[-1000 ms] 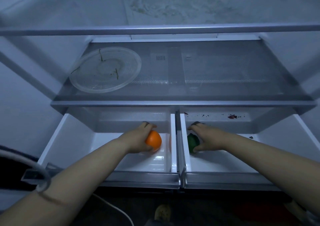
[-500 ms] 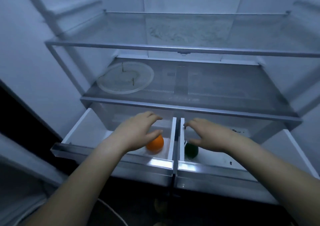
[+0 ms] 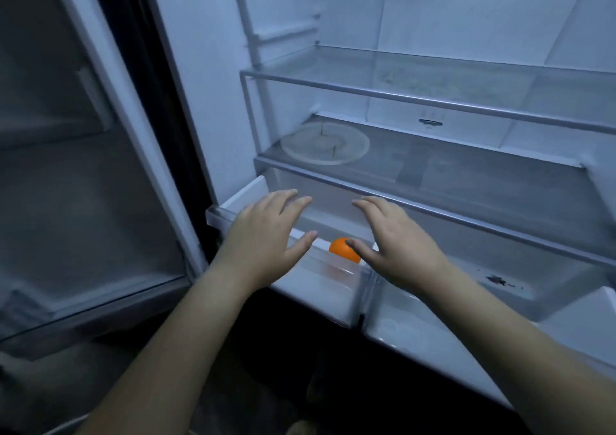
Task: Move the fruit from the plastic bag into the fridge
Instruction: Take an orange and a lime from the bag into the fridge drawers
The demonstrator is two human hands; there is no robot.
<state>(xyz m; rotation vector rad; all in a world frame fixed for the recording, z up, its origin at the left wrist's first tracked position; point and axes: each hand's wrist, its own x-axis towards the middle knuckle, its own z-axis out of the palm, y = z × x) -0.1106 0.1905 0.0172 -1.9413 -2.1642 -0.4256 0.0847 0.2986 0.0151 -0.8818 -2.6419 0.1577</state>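
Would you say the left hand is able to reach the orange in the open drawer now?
Probably yes: the left hand hovers open over the drawer, the orange lies uncovered nearby, with only the right hand beside it.

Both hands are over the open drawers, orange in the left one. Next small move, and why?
Probably draw both hands back out. The left hand and right hand are open and hold nothing, and the orange already lies in the left drawer, so that placement looks done.
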